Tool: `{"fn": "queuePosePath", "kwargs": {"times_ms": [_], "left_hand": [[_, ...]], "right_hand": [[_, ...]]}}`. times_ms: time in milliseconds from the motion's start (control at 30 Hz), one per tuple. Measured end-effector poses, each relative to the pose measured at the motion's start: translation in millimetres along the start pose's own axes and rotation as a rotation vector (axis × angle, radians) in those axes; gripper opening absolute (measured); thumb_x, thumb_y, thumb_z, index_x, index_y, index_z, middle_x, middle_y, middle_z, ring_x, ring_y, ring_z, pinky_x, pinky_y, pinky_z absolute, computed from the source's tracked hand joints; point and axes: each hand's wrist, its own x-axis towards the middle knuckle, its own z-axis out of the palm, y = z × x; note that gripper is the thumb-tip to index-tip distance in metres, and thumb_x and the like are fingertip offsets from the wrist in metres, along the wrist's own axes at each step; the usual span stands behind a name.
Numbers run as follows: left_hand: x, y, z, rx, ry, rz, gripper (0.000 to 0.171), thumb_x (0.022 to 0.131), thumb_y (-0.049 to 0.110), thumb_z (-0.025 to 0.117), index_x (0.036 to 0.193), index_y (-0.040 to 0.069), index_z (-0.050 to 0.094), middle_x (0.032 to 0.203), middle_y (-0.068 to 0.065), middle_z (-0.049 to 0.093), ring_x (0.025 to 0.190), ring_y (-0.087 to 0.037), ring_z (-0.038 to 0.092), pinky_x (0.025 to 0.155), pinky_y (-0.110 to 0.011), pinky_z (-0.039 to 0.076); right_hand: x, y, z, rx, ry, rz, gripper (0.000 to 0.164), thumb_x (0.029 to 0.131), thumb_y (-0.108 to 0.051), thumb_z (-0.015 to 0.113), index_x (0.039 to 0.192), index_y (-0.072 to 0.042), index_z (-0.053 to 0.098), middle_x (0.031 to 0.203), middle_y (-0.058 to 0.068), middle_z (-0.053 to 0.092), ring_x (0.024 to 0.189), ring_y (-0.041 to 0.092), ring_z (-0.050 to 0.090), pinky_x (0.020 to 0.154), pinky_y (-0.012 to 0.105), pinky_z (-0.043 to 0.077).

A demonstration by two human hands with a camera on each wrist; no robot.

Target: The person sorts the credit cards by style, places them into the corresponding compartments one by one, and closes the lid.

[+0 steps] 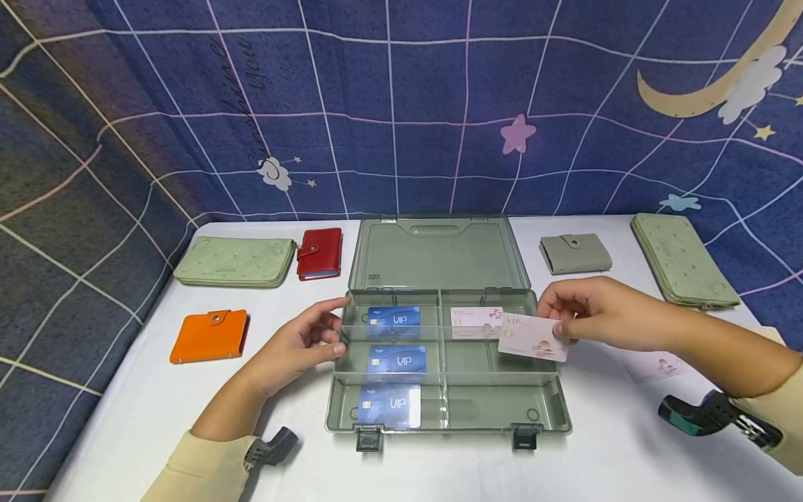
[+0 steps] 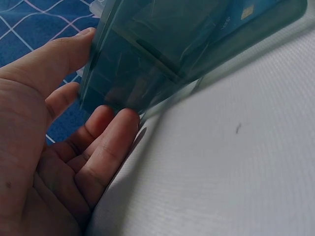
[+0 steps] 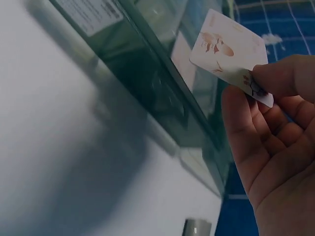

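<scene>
Nearest us, on the white cloth (image 1: 439,477), we saw two black plastic latches (image 1: 368,440) jutting from a translucent grey-green plastic box (image 1: 492,410) with six compartments. Its left column held three blue rectangular VIP cards (image 1: 397,360), one per row. Past the near row, we found the left hand (image 1: 304,338) loosely bent, fingertips touching the box's left wall. The right hand (image 1: 592,314) pinched a pale pink rectangular card (image 1: 530,336) by its right end. This card lay left of the right hand, by far the nearer one, above the middle right compartment. Its long axis ran left to right, right end tipped slightly nearer; we judged that any lowering would turn on matching that axis to the compartment's length. Just beyond, a second pink card (image 1: 472,323) lay in the far right compartment. Farthest, we noted the open translucent lid (image 1: 439,261), between a red snap wallet (image 1: 320,253) and a grey snap wallet (image 1: 575,252)
</scene>
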Motion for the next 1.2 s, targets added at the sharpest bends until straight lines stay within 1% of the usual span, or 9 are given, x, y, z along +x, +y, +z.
{"fn": "queuePosePath", "kwargs": {"times_ms": [167,300,433,567,767,1000,1200], "left_hand": [[0.4,0.7,0.5,-0.001,-0.002,0.007,0.073,0.094,0.004,0.08,0.159,0.009,0.048,0.12,-0.019,0.056,0.103,-0.024,0.06,0.087,-0.022,0.055],[0.8,0.9,0.1,0.004,0.0,0.01,0.073,0.094,0.004,0.081,0.159,0.01,0.048,0.119,-0.018,0.056,0.103,-0.024,0.061,0.087,-0.022,0.055],[2.3,0.9,0.4,0.006,-0.005,0.011,0.073,0.094,0.003,0.08,0.159,0.01,0.048,0.119,-0.018,0.056,0.103,-0.024,0.061,0.087,-0.022,0.055],[2.8,1.0,0.6,0.008,-0.01,0.01,0.073,0.094,0.003,0.08,0.159,0.01,0.048,0.12,-0.018,0.056,0.103,-0.024,0.061,0.087,-0.023,0.055],[1.5,1.6,-0.3,0.0,-0.01,0.008,0.073,0.094,0.005,0.08,0.159,0.009,0.047,0.12,-0.018,0.056,0.104,-0.023,0.061,0.088,-0.022,0.055],[0.8,-0.7,-0.7,-0.017,-0.014,0.019,0.072,0.094,0.004,0.08,0.159,0.009,0.048,0.12,-0.018,0.055,0.103,-0.021,0.061,0.087,-0.022,0.055],[-0.1,-0.4,-0.9,-0.006,-0.009,0.001,0.074,0.093,0.004,0.081,0.159,0.012,0.048,0.12,-0.016,0.055,0.103,-0.022,0.061,0.086,-0.022,0.056]], "right_hand": [[17,-8,12,-0.045,-0.039,0.008,0.021,0.094,0.004,0.072,0.108,-0.011,0.071,0.085,0.0,0.067,0.078,0.016,0.064,0.066,0.03,0.056],[26,-12,19,-0.071,-0.068,-0.001,0.019,0.095,0.002,0.071,0.107,-0.012,0.071,0.084,-0.002,0.068,0.075,0.014,0.064,0.065,0.03,0.057],[33,-13,27,-0.088,-0.099,-0.005,0.021,0.094,0.004,0.07,0.104,-0.014,0.072,0.084,-0.004,0.069,0.075,0.013,0.063,0.066,0.029,0.056],[35,-12,32,-0.112,-0.118,-0.014,0.023,0.093,0.004,0.072,0.104,-0.016,0.074,0.088,-0.005,0.069,0.079,0.013,0.064,0.069,0.029,0.057],[37,-10,37,-0.122,-0.142,-0.027,0.024,0.092,0.004,0.073,0.107,-0.015,0.076,0.092,-0.008,0.069,0.084,0.011,0.066,0.074,0.029,0.058],[37,-7,40,-0.107,-0.18,-0.01,0.026,0.091,0.004,0.075,0.108,-0.014,0.077,0.096,-0.006,0.071,0.085,0.01,0.068,0.074,0.028,0.058],[36,-5,42,-0.102,-0.184,0.005,0.024,0.092,0.003,0.075,0.108,-0.014,0.077,0.097,-0.005,0.071,0.084,0.009,0.069,0.071,0.028,0.058]]}}
